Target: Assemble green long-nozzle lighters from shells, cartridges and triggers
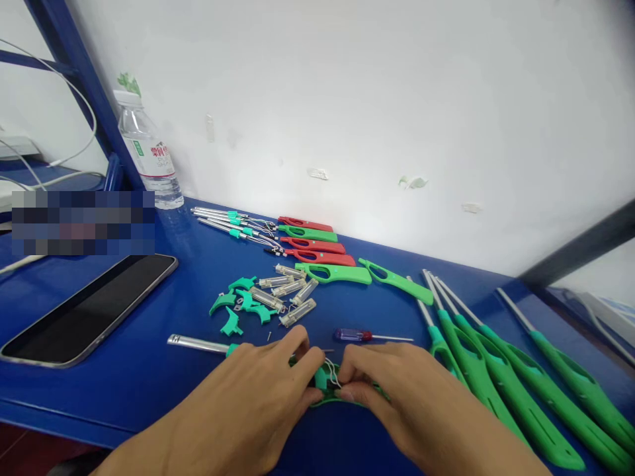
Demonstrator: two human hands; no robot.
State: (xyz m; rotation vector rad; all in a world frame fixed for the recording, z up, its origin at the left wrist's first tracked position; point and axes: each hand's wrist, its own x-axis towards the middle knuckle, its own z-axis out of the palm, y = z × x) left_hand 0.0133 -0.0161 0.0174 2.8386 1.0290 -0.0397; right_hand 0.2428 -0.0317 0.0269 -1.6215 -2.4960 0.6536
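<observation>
My left hand is closed on the front part of an open green lighter shell, and a metal lighter tube sticks out to its left. My right hand pinches at the other end of the same shell, close to thin white wires. Between my fingers a teal trigger shows in the shell. What sits under my fingertips is mostly hidden. Just beyond my hands lie a screwdriver with a purple and red handle, several clear fuel tanks and loose teal triggers.
Several green long-reach lighters lie at the right. Red and green shell halves and metal tubes with wires line the back of the blue table. A phone and a water bottle stand at the left.
</observation>
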